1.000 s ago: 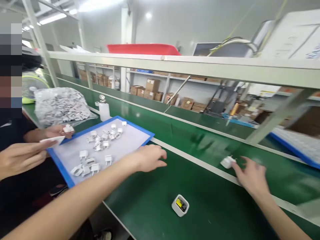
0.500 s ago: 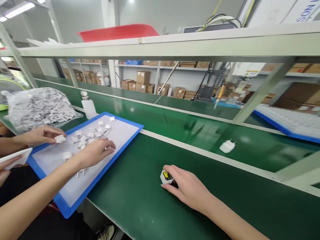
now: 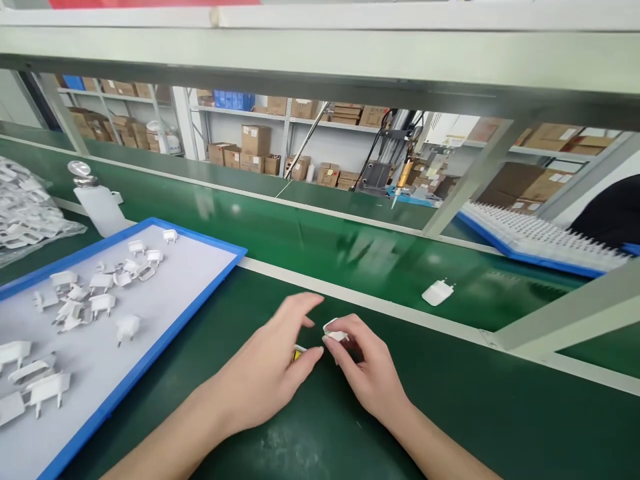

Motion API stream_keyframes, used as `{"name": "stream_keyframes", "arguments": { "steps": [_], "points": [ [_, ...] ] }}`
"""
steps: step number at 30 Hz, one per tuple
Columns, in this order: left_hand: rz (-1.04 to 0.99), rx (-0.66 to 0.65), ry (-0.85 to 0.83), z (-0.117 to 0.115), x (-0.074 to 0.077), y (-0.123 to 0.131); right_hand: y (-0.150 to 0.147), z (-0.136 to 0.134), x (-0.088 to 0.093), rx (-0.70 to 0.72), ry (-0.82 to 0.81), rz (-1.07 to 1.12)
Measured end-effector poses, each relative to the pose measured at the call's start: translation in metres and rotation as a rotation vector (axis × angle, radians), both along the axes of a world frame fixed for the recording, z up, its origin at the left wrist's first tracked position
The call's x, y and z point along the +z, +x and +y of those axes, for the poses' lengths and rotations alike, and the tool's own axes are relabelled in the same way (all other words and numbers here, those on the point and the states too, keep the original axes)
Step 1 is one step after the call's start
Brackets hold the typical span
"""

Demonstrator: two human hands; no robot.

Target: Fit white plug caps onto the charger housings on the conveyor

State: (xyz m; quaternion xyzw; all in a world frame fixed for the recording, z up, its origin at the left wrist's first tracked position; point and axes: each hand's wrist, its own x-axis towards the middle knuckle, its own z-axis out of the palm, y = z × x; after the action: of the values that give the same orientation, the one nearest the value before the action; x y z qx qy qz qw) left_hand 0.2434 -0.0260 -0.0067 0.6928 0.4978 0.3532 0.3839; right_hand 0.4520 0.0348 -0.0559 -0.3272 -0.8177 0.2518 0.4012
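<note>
Near the middle of the bench, my left hand (image 3: 273, 363) is curled around a white charger housing (image 3: 299, 349). Only a bit of its rim and its yellow inside show above the thumb; the rest is hidden by the hand. The index finger and thumb tips stand apart. Close beside it, my right hand (image 3: 367, 370) pinches a small white plug cover (image 3: 336, 331) between thumb and fingers. To the left, several similar white plug covers with pins (image 3: 103, 303) lie scattered on a white tray with a blue rim (image 3: 195, 303).
A white charger (image 3: 438, 292) lies on the green bench to the right, beyond the pale strip. A pump bottle (image 3: 100, 200) and a clear bag of white parts (image 3: 27, 207) stand at the left. A shelf beam (image 3: 320, 57) crosses overhead; a slanted post (image 3: 480, 177) rises at the right.
My left hand has come from the tray to the middle, beside my right hand. The housing has passed from my right hand to my left, and my right now holds a plug cover. The view has turned.
</note>
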Motion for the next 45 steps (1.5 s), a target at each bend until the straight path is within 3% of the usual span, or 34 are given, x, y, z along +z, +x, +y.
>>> {"name": "stream_keyframes", "arguments": {
  "steps": [2,4,7,10,14,17,20,23,26,32,41,45],
  "points": [
    [0.098,0.167,-0.039,-0.008,-0.010,-0.004,-0.001,0.004,0.000,-0.031,-0.183,0.072],
    [0.204,0.246,-0.112,-0.012,-0.024,-0.001,-0.003,0.006,0.000,-0.043,-0.338,0.161],
    [0.307,0.197,-0.159,-0.003,-0.036,0.008,-0.005,0.006,0.001,-0.066,-0.470,0.266],
    [0.250,0.119,-0.159,0.019,-0.035,0.014,-0.004,0.009,0.002,-0.071,-0.508,0.282],
    [0.061,-0.013,-0.130,0.043,-0.037,0.012,0.003,0.013,0.012,-0.074,-0.475,0.225],
    [0.060,-0.063,-0.038,0.046,-0.045,0.010,0.010,0.013,0.033,-0.059,-0.417,0.144],
    [0.105,-0.106,0.014,0.043,-0.049,0.009,0.014,0.009,0.057,0.041,-0.272,-0.137],
    [0.107,-0.104,0.041,0.042,-0.049,0.010,0.014,0.005,0.070,0.171,-0.131,-0.470],
    [0.111,-0.106,0.057,0.041,-0.048,0.011,0.011,0.004,0.069,0.193,-0.063,-0.602],
    [0.139,-0.107,0.087,0.040,-0.046,0.012,0.008,0.002,0.069,0.189,-0.064,-0.594],
    [0.099,-0.141,0.111,0.040,-0.045,0.009,-0.003,-0.005,0.071,0.179,0.129,-0.732],
    [0.098,-0.131,0.100,0.039,-0.045,0.010,-0.006,-0.008,0.070,0.156,0.141,-0.737]
  ]
}}
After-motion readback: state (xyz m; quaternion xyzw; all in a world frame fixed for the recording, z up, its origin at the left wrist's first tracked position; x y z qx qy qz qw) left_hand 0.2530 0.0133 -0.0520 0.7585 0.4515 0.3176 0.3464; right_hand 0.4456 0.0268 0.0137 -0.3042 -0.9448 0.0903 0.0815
